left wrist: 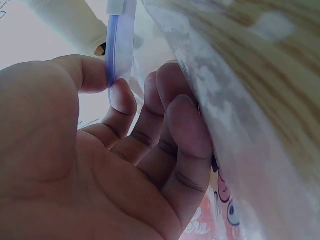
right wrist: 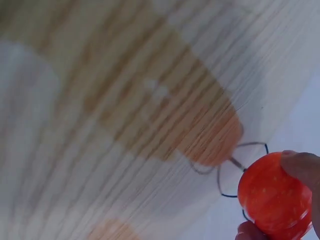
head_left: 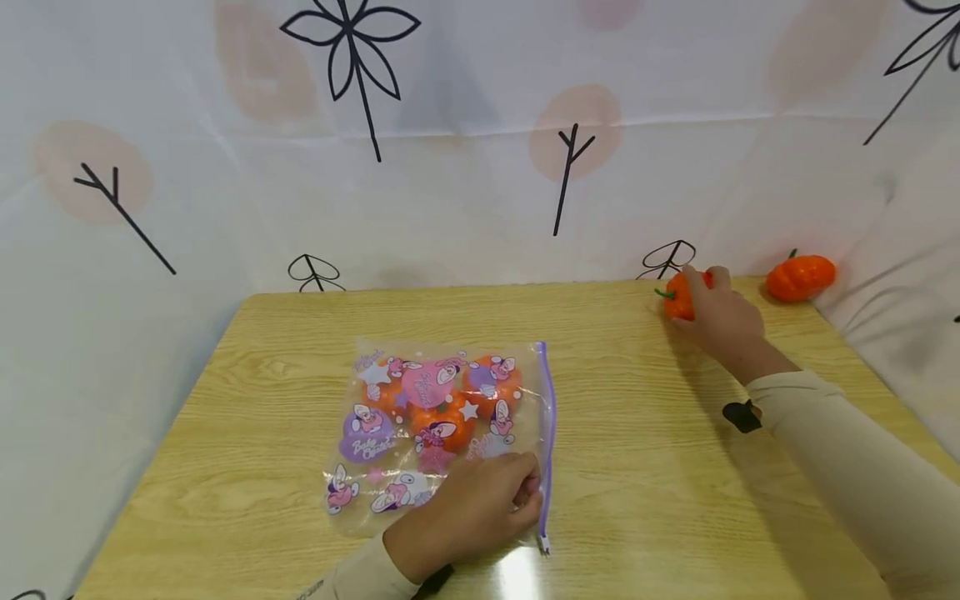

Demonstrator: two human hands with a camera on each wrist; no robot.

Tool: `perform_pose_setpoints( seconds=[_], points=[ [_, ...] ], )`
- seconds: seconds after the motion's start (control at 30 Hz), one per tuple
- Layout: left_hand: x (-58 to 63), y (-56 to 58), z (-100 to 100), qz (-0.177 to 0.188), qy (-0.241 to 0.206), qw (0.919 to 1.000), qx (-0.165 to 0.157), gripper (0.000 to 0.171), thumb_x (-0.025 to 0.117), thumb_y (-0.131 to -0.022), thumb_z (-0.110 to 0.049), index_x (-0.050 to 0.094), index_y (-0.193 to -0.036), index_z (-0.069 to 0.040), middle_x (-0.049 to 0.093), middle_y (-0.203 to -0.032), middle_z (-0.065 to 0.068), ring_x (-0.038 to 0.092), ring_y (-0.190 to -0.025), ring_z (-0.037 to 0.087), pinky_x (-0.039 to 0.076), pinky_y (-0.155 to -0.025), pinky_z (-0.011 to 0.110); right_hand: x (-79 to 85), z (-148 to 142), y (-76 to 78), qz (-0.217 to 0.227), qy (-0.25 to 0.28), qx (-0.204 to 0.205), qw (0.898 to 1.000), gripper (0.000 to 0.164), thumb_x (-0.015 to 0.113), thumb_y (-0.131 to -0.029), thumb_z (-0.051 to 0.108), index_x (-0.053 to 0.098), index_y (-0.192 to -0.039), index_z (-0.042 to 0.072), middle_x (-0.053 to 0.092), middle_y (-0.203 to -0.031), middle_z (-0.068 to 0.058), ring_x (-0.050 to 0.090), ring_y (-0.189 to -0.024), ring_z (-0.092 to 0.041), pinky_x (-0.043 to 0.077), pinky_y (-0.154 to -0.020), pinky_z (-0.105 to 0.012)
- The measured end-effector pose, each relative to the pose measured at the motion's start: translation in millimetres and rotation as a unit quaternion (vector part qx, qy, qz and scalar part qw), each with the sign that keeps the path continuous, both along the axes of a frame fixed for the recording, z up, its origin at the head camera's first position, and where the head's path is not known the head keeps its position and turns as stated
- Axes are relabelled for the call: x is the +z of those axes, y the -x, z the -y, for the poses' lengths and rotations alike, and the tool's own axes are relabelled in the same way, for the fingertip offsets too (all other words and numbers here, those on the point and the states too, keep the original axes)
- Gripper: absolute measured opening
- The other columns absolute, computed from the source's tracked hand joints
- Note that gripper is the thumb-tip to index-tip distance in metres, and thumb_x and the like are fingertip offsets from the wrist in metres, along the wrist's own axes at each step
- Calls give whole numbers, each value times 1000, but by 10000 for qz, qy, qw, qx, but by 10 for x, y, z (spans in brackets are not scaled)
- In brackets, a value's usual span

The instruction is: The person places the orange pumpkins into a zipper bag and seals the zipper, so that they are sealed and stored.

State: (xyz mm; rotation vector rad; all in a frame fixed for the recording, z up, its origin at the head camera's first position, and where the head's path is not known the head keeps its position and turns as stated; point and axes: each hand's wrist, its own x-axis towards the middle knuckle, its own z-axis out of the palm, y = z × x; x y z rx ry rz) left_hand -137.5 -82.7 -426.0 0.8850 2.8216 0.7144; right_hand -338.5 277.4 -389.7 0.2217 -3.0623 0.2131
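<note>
My right hand [head_left: 723,321] grips an orange bell pepper [head_left: 677,298] with a green stem at the far right of the table. In the right wrist view, the thumb [right wrist: 302,167] and a fingertip hold this glossy pepper [right wrist: 272,192] from its sides. Lower in the head view, my left hand [head_left: 480,500] lies over a clear printed zip bag [head_left: 525,371]. Its thumb and a finger pinch the bag's purple zip edge [left wrist: 114,47], as the left wrist view shows. Several orange peppers [head_left: 442,425] are inside the bag, partly covered by its printed figures.
Another orange bell pepper [head_left: 801,277] sits at the table's far right corner, beside the right wall. The wooden table [head_left: 615,400] ends against a white patterned cloth [head_left: 465,200] behind it. A white slider [head_left: 545,544] is at the near end of the zip.
</note>
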Motion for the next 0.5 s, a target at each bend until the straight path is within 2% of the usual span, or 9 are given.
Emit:
perform_pose_setpoints(
  seconds=[0.27,0.5],
  points=[
    [28,-9,-7,-92,12,9998,174,11,63,-90,-30,54,-85,-27,45,-69,-19,41,-60,-4,31,-58,20,-46,77,-211,-535,416,176,9975,78,73,-88,25,29,-149,5,30,-140,-39,60,-70,-43,52,-53,-50],
    [44,-7,-31,-112,8,9998,191,12,63,-90,-31,54,-85,-26,44,-67,-19,40,-59,-3,31,-57,20,-18,186,-428,-630,675,290,9953,79,74,-86,21,31,-149,5,30,-142,-36,58,-58,-33,50,-48,-43]
  ],
)
